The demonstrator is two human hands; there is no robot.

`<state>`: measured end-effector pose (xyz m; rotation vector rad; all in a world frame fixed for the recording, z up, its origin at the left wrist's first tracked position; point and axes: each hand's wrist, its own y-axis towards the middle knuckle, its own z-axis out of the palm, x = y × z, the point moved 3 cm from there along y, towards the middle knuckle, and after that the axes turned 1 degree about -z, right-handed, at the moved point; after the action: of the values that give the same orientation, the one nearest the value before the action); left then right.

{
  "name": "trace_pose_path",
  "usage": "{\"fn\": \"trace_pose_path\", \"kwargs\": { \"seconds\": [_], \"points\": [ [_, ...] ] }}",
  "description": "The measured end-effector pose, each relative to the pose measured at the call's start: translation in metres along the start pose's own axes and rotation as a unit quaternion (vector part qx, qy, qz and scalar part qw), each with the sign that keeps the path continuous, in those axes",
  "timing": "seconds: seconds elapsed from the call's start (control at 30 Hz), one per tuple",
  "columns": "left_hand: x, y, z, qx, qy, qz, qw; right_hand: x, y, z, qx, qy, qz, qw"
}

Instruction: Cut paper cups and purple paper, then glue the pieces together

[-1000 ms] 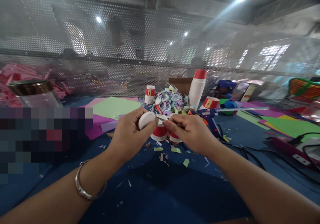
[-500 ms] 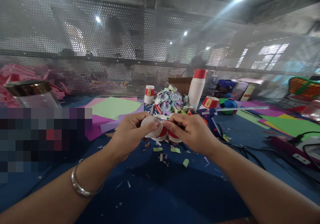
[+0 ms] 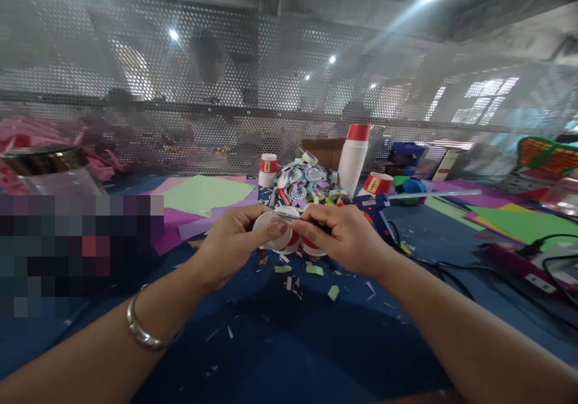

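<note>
A white paper disc (image 3: 261, 229) is pinched between the thumb and fingers of my left hand (image 3: 230, 241). My right hand (image 3: 352, 235) is closed around small scissors (image 3: 288, 216); their thin metal blades lie together along the disc's upper edge, while the handles are hidden in my fingers. Just behind and below the disc, red-and-white paper cups (image 3: 312, 247) are partly covered by my hands. Past them rises a heap of cut paper pieces (image 3: 298, 178), some printed with blue round patterns.
A tall stack of paper cups (image 3: 353, 160) stands behind the heap. To the right are a blue glue gun (image 3: 377, 211), black cables (image 3: 445, 271) and a purple power strip (image 3: 519, 265). Coloured sheets (image 3: 203, 193) lie left, near a lidded jar (image 3: 56, 169). Scraps (image 3: 315, 270) litter the blue table.
The scissors' blades have closed; half a second ago they stood apart at the disc's edge. Both hands stay nearly in place, and the whole view has shifted slightly.
</note>
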<state>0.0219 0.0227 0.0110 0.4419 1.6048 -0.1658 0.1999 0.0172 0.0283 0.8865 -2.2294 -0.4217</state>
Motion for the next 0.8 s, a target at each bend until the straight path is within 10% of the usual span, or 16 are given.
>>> {"fn": "trace_pose_path", "kwargs": {
  "seconds": [0.8],
  "points": [
    [-0.0003,0.0015,0.0008,-0.021,0.005,-0.027,0.999,-0.0062,0.0007,-0.0008,-0.01,0.008,0.038,0.999]
  ]
}}
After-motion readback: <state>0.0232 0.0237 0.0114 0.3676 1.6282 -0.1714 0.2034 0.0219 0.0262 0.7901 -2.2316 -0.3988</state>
